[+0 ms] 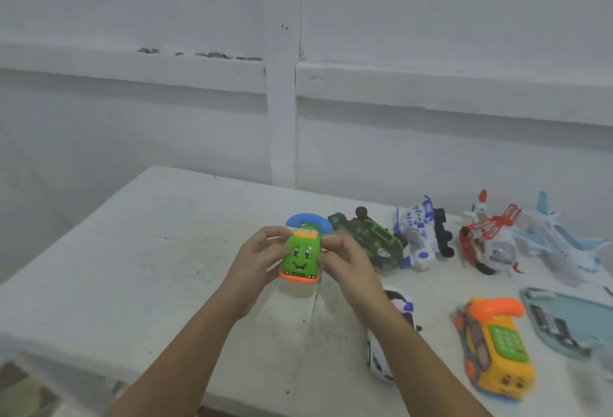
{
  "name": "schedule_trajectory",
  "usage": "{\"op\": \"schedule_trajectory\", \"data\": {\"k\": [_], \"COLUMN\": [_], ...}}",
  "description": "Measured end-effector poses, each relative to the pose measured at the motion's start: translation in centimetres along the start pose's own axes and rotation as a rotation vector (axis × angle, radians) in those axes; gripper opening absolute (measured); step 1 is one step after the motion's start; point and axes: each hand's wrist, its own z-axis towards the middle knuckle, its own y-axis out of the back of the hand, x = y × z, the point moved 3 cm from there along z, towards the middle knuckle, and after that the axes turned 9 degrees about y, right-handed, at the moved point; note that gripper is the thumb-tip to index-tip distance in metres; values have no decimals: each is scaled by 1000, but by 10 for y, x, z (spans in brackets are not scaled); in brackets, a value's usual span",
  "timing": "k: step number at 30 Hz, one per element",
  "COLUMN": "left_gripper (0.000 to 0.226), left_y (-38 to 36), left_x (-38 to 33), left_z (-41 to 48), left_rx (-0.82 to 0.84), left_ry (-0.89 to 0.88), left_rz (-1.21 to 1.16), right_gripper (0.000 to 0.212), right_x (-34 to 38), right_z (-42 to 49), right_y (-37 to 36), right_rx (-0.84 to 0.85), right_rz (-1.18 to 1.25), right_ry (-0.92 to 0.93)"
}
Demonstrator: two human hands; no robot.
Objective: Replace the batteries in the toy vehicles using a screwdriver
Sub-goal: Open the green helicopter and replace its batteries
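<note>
Both hands are on the green toy vehicle point(300, 259), over the middle of the surface point(149, 267). Our left hand point(262, 257) grips its left side and our right hand point(345, 260) its right side, with the fingers curled onto the body. The toy has an orange bumper and a blue handset point(310, 219) across its far end. We cannot tell whether it touches the surface.

Edges: the left edge of the surface runs on a slant from the far corner toward us, and the near edge crosses under our forearms. The far edge meets a white wall point(166, 118).

Room: left of the hands is open white top with scuff marks, out to the left edge. The right is crowded. A far row holds a dark green toy point(368, 237) just beside our right hand, then a white-and-blue toy point(421, 237), a red-and-white helicopter point(491, 244) and a white plane point(560, 250). A white toy car point(381, 360) is partly hidden under our right forearm. A yellow toy phone-car point(497, 350) lies near right. A teal tray point(570, 313) at the right border holds dark items too blurred to name.

Writing: none is legible. The green toy carries a printed face with eyes and a smile. The yellow one has a green keypad, its marks blurred.
</note>
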Motion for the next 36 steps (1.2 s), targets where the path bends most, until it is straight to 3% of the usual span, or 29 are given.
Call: {"op": "schedule_trajectory", "data": {"k": [5, 13, 22, 26, 31, 36], "left_gripper": [29, 47, 42, 26, 13, 17], "left_y": [29, 47, 54, 59, 19, -41], "left_x": [30, 62, 76, 60, 16, -14], "left_z": [4, -1, -6, 3, 34, 73], "left_rx": [-36, 116, 158, -29, -142, -191], "left_ry": [18, -44, -100, -161, -337, -412], "left_rz": [44, 113, 195, 289, 548, 952], "right_gripper": [18, 27, 30, 23, 15, 8], "right_x": [-24, -53, -55, -34, -3, 3], "right_z": [-19, -50, -54, -41, 3, 48], "right_y": [-33, -41, -47, -33, 16, 65], "right_rx": [-78, -98, -92, -155, -259, -290], "right_rz": [20, 60, -36, -244, -444, -667], "right_ry": [-59, -31, -5, 2, 82, -10]}}
